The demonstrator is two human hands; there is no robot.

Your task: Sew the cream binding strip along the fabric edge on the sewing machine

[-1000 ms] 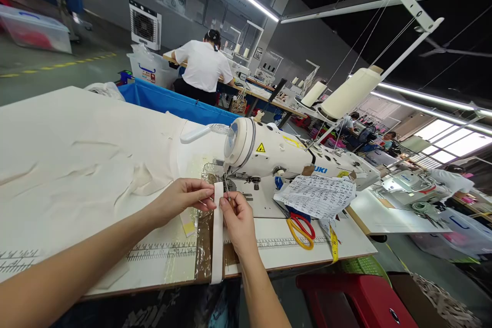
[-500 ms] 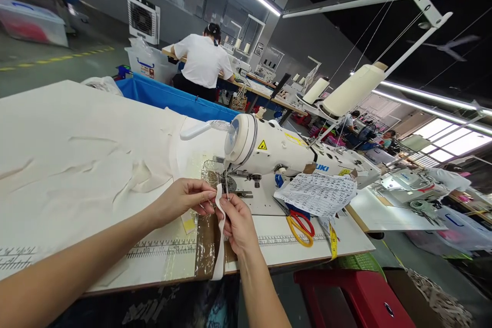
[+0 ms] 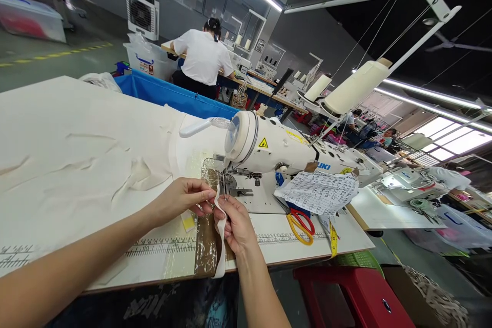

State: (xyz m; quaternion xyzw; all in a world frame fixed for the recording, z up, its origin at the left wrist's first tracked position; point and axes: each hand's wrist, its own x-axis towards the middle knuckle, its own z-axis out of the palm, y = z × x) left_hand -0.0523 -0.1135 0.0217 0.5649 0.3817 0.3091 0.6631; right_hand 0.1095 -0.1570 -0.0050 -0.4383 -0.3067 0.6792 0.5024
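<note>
A narrow white fabric strip (image 3: 221,256) hangs from my fingers over the table's front edge, just in front of the sewing machine's needle area. My left hand (image 3: 192,197) pinches near its upper end, thumb against forefinger. On the other side, my right hand (image 3: 236,220) closes its thumb and fingers on the strip a little lower down. A thin metal piece shows above the right fingertips; whether it is held or belongs to the machine, I cannot tell. The white sewing machine (image 3: 272,143) stands right behind both hands, its presser foot partly hidden.
White fabric pieces (image 3: 146,169) lie on the tabletop at left. Scissors (image 3: 302,228), a handwritten sheet (image 3: 321,192) and a yellow tape measure (image 3: 333,241) are at right. A blue cloth bin (image 3: 172,100) stands behind, a red stool (image 3: 357,292) below. A person (image 3: 205,59) sits farther back.
The strip's hanging part bends slightly more and my right hand has shifted a touch. Both hands keep their hold; the view has moved slightly.
</note>
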